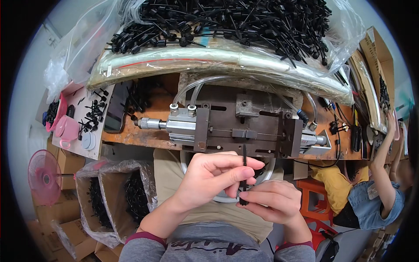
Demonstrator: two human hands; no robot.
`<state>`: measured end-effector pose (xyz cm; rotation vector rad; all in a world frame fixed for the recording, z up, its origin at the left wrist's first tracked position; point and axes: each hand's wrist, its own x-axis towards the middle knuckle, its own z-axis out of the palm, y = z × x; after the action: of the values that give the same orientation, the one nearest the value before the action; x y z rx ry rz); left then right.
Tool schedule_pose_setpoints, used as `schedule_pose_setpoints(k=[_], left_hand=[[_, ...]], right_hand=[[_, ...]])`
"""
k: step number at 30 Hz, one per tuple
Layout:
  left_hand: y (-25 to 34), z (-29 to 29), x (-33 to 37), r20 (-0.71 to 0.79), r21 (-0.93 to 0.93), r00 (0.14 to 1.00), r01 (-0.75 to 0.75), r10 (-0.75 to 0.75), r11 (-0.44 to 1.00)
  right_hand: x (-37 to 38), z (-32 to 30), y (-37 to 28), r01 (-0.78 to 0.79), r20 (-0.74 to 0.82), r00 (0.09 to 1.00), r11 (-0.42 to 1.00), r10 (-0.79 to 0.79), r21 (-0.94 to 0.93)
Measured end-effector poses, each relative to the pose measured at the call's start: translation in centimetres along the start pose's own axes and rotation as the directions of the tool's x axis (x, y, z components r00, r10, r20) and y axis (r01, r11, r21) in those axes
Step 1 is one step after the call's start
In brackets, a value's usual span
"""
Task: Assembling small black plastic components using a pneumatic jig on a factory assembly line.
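In front of my lap, both my hands hold one thin black plastic part (244, 153) with a long narrow stem and a thicker lower end. It stands nearly upright. My left hand (204, 177) pinches the stem between thumb and fingers. The fingers of my right hand (277, 201) close round the thicker end and partly hide it. Just beyond my hands is a bench fixture (266, 124): a dark metal plate with a silver air cylinder (181, 131) on the left and another silver cylinder (310, 139) on the right. Small dark jaws (244, 133) sit between them.
A large heap of similar black parts (227, 22) lies on a plastic-covered carton behind the fixture. Clear hoses (205, 79) arch over it. Left are a pink cup (67, 129), a pink fan (45, 177) and lined boxes (114, 198). A co-worker's arm (382, 146) reaches in at the right.
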<state>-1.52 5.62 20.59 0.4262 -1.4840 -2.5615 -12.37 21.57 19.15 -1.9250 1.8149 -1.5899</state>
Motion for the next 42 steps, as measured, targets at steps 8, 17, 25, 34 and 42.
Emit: schedule_pose_setpoints(k=[8, 17, 25, 34, 42], left_hand=[[-1.2, -0.6, -0.2, -0.062, 0.017, 0.989, -0.134, 0.135, 0.991], [-0.5, -0.5, 0.0, -0.129, -0.008, 0.988, -0.09, 0.088, 0.996], [-1.5, 0.4, -0.5, -0.176, -0.101, 0.983, -0.071, 0.053, 0.992], [-2.4, 0.4, -0.9, -0.176, 0.301, 0.967, -0.128, 0.187, 0.945], [-3.2, -0.3, -1.9, -0.032, 0.71, 0.821, -0.383, 0.57, 0.591]], right_hand=[[-0.2, 0.1, -0.7, -0.044, -0.04, 0.998, 0.997, 0.041, -0.065], [-1.0, 0.6, -0.7, -0.062, -0.027, 0.998, 0.996, 0.064, 0.062], [-1.7, 0.8, -1.0, -0.081, -0.056, 0.995, 0.997, 0.082, 0.017], [-0.5, 0.4, -0.4, -0.14, -0.108, 0.987, 0.972, 0.121, -0.188], [0.4, 1.6, 2.7, -0.05, 0.088, 0.988, 0.802, 0.127, -0.596]])
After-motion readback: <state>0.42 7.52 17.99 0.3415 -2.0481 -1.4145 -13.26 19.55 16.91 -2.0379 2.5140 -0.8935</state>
